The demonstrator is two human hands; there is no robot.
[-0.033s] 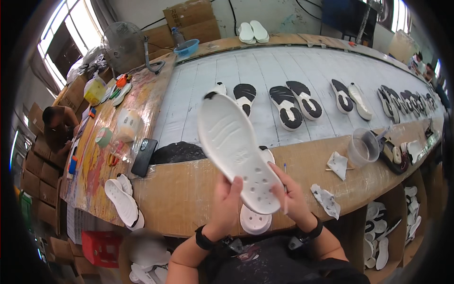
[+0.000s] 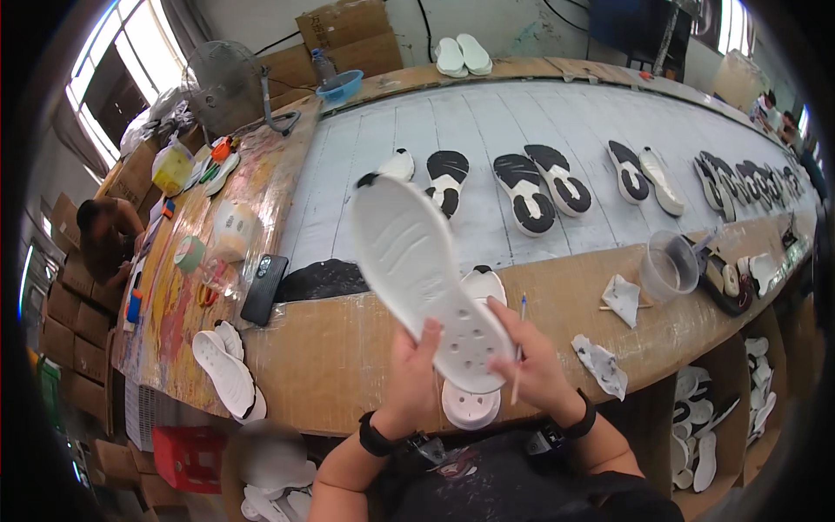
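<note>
Both hands hold up a white shoe sole (image 2: 409,248), its toe tilted up and away to the left and its smooth inner side facing me. My left hand (image 2: 410,378) grips the left edge near the heel, thumb on top. My right hand (image 2: 541,370) is closed on the heel's right edge. A thin stick (image 2: 515,383) also runs through the right hand's fingers; its kind is unclear. Below, partly covered by the held sole, another white sole (image 2: 470,407) lies on the cardboard-covered table edge (image 2: 322,365).
Black-and-white soles (image 2: 524,196) stand in pairs across the white tabletop (image 2: 374,130). To the right are a clear plastic tub (image 2: 668,268) and crumpled white scraps (image 2: 600,365). A phone (image 2: 264,291) and white soles (image 2: 228,372) lie left. Boxes of soles (image 2: 693,435) flank the table.
The held sole has shifted slightly left and up with both hands, showing more of the sole on the table behind it. Both hands keep their grip.
</note>
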